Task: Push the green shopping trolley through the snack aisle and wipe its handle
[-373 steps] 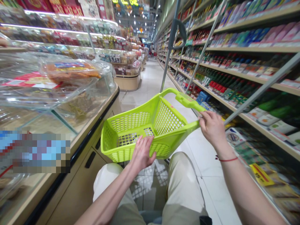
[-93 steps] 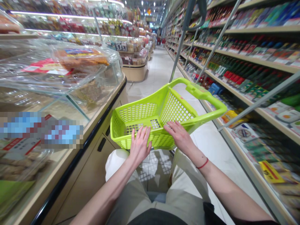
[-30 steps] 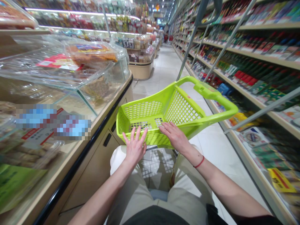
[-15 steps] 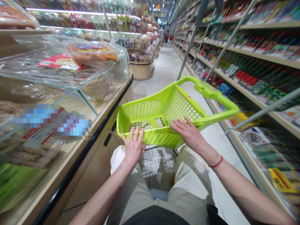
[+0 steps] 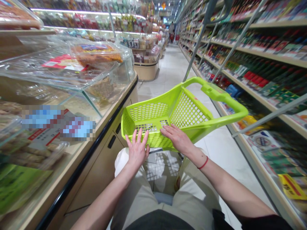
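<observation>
So compared with half a second ago, the right hand [image 5: 177, 137] has slid left along the near rim of the green basket [image 5: 157, 140], while the left hand [image 5: 137, 148] is pretty much where it was. The left one is spread out, fingertips over the rim near the basket's left end, and the right lies flat, fingers fairly close together, around the middle. Neither looks clenched on anything, so I'd read it as the person just steadying the basket, though I can't tell how hard they're pressing. There's a red bracelet [image 5: 203, 163] on the right wrist. The basket sits right in front of the knees in pale trousers [image 5: 131, 198], probably so both palms reach it without stretching. Its handle [image 5: 217, 93] sticks out right toward the shelves, untouched. On the left is the wooden tabletop [image 5: 106, 119] with a glass case on it, and an orange pack [image 5: 98, 55] lies up on top, presumably where shoppers will spot it. Can't tell if the basket's left end touches the cabinet below. Over on the right, the shelf [image 5: 275, 58] carries rows of packets, all lined up along the aisle, I guess for easy browsing, and the tiled floor [image 5: 168, 73] runs off to the far end.
</observation>
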Action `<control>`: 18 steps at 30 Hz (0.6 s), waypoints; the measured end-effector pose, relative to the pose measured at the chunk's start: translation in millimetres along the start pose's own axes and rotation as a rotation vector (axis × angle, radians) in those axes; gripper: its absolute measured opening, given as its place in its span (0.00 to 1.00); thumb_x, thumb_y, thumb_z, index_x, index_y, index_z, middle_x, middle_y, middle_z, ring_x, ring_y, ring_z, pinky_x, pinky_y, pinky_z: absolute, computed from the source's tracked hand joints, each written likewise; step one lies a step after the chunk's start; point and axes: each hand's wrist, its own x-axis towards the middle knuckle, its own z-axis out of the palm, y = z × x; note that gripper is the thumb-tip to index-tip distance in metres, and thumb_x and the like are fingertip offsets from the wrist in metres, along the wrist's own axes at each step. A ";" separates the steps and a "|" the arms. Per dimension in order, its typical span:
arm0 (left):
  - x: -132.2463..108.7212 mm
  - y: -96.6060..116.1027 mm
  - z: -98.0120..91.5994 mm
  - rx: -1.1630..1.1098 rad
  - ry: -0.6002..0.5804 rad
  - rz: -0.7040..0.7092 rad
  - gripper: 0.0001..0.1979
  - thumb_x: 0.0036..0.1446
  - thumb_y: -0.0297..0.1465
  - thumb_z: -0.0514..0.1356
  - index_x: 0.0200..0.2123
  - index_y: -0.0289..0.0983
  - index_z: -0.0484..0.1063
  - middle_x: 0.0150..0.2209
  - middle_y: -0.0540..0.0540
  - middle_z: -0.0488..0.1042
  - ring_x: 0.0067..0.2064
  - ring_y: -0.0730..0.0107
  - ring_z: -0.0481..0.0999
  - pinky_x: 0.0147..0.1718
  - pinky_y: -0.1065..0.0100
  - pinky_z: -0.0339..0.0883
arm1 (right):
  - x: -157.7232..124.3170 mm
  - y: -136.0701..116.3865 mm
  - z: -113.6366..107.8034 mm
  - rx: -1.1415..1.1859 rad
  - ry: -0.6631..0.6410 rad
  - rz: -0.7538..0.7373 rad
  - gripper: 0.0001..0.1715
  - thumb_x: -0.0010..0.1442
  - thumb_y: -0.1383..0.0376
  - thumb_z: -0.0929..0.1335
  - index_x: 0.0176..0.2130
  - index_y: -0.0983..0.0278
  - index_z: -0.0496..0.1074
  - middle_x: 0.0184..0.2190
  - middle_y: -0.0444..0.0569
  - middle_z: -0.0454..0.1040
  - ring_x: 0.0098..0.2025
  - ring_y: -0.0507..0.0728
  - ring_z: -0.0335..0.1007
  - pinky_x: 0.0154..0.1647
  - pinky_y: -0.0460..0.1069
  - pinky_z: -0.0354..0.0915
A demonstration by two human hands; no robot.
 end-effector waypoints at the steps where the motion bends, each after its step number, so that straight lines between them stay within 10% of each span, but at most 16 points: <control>1: -0.1 -0.4 0.6 -0.003 0.000 -0.006 0.33 0.60 0.33 0.57 0.68 0.39 0.56 0.69 0.37 0.57 0.69 0.43 0.54 0.66 0.31 0.33 | 2.7 -2.2 1.3 0.016 -0.003 0.002 0.27 0.63 0.77 0.61 0.59 0.65 0.69 0.59 0.59 0.72 0.61 0.59 0.68 0.66 0.61 0.61; 18: -4.2 -6.2 3.6 0.004 0.035 -0.075 0.32 0.58 0.33 0.60 0.67 0.41 0.60 0.70 0.36 0.53 0.71 0.38 0.49 0.65 0.32 0.37 | -13.5 20.5 -8.1 -0.026 -0.023 -0.036 0.29 0.63 0.79 0.60 0.59 0.65 0.70 0.60 0.59 0.70 0.63 0.60 0.66 0.65 0.63 0.62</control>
